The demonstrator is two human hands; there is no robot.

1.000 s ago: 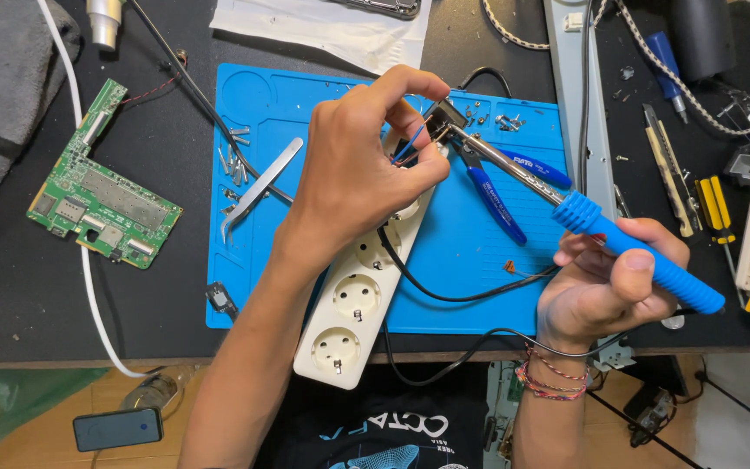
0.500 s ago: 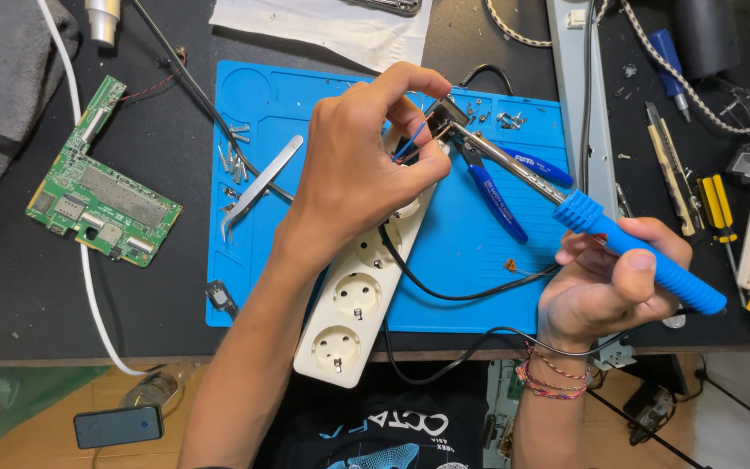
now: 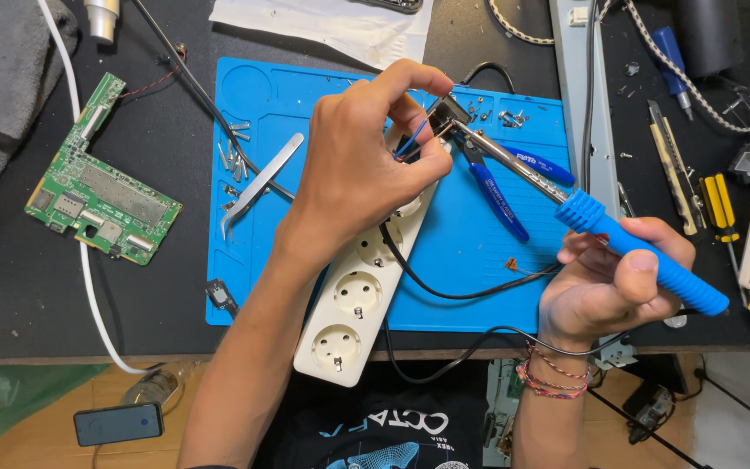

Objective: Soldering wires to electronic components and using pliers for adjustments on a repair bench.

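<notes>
The left hand [image 3: 362,161] is up over the blue mat [image 3: 258,260]. Its thumb and fingers pinch thin wires [image 3: 410,143], one blue and one dark. The wires sit at the far end of the power strip [image 3: 358,295]. The power strip is cream and long. It lies tilted, with one end near the person and the other end under the left hand. Part of it hangs off the near edge of the mat.

The right hand [image 3: 609,291] is closed around the blue handle of the soldering iron [image 3: 618,239]. The metal tip of the iron points to the left and far. It reaches the spot where the wires are pinched. If it touches them is too small to tell.

A black cord [image 3: 453,293] runs from the power strip across the mat toward the right hand. Blue pliers [image 3: 501,195] lie on the mat under the iron. Silver tweezers [image 3: 258,182] lie on the left part of the mat, with small screws [image 3: 229,156] beside them.

A green board [image 3: 97,195] lies on the dark tabletop [image 3: 10,287], well left of the mat. A white cable [image 3: 88,278] runs past it. Screwdrivers [image 3: 722,204] with yellow handles lie at the right side. A phone [image 3: 119,424] lies below the near edge of the tabletop, on the left.
</notes>
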